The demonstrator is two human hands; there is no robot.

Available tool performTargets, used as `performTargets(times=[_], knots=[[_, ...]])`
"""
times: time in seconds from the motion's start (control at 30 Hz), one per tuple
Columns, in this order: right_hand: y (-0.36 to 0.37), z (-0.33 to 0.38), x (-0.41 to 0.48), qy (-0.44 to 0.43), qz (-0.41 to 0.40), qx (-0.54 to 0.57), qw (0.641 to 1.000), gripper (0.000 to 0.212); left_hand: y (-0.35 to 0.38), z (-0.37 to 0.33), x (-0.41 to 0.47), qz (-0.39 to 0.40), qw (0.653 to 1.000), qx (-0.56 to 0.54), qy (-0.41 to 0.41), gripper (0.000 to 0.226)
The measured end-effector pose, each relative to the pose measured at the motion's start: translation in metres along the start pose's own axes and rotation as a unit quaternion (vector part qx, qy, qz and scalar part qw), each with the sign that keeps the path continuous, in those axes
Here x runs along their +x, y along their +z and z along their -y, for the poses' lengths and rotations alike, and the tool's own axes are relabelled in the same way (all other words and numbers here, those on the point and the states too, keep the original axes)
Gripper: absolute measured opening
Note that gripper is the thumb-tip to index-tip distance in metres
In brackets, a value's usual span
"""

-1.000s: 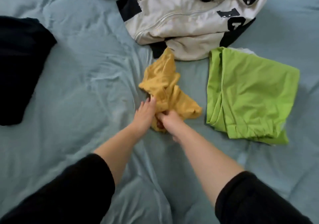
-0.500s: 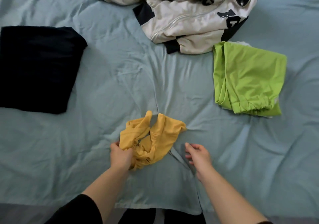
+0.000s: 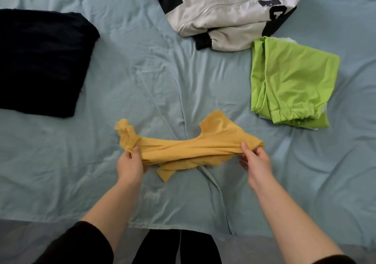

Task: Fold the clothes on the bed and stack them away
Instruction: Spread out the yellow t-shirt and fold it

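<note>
A small yellow garment (image 3: 191,147) is stretched sideways just above the pale blue bed sheet (image 3: 142,76), near the bed's front edge. My left hand (image 3: 130,165) grips its left end, fingers curled under the cloth. My right hand (image 3: 255,160) pinches its right end between thumb and fingers. One sleeve-like flap sticks up at the right, another bunches at the left. A corner hangs down in the middle.
A folded black garment (image 3: 40,62) lies at the left. A folded lime-green garment (image 3: 291,80) lies at the right. A crumpled white jacket with black trim (image 3: 230,9) sits at the back. The bed's front edge (image 3: 61,220) runs below my forearms.
The yellow garment was pulled from the back of the bed toward the front edge. My right hand, off the cloth half a second ago, now pinches its right end, and both hands have spread it sideways.
</note>
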State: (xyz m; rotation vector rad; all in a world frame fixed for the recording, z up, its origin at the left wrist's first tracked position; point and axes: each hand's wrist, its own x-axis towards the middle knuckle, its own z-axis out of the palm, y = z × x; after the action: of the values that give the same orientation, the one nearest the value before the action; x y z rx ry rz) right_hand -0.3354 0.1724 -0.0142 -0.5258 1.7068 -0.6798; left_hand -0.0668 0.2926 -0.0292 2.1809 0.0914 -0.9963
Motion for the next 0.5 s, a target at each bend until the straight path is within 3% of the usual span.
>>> performTargets(times=[0.07, 0.17, 0.27, 0.33, 0.43, 0.5], knots=[[-0.025, 0.001, 0.0, -0.014, 0.003, -0.071, 0.997, 0.01, -0.009, 0.007, -0.003, 0.034, 0.999, 0.028, -0.007, 0.033], [-0.041, -0.006, 0.004, 0.01, 0.034, -0.14, 0.99, 0.009, -0.01, 0.015, -0.014, 0.038, 0.992, 0.119, -0.018, 0.011], [-0.047, -0.013, 0.014, 0.049, 0.032, -0.166, 0.984, 0.013, -0.002, 0.01, -0.028, -0.079, 0.972, 0.223, 0.0, 0.061], [-0.047, -0.014, 0.019, 0.084, 0.027, -0.133, 0.987, 0.021, 0.014, 0.002, -0.046, -0.117, 0.95, 0.276, 0.082, 0.079], [-0.035, -0.01, 0.024, 0.096, 0.021, -0.047, 0.994, 0.036, 0.055, -0.003, -0.062, -0.003, 0.914, 0.35, 0.205, 0.086], [-0.022, -0.001, 0.025, 0.07, 0.038, -0.033, 0.996, 0.03, 0.087, -0.009, -0.066, 0.135, 0.893, 0.384, 0.193, 0.083]])
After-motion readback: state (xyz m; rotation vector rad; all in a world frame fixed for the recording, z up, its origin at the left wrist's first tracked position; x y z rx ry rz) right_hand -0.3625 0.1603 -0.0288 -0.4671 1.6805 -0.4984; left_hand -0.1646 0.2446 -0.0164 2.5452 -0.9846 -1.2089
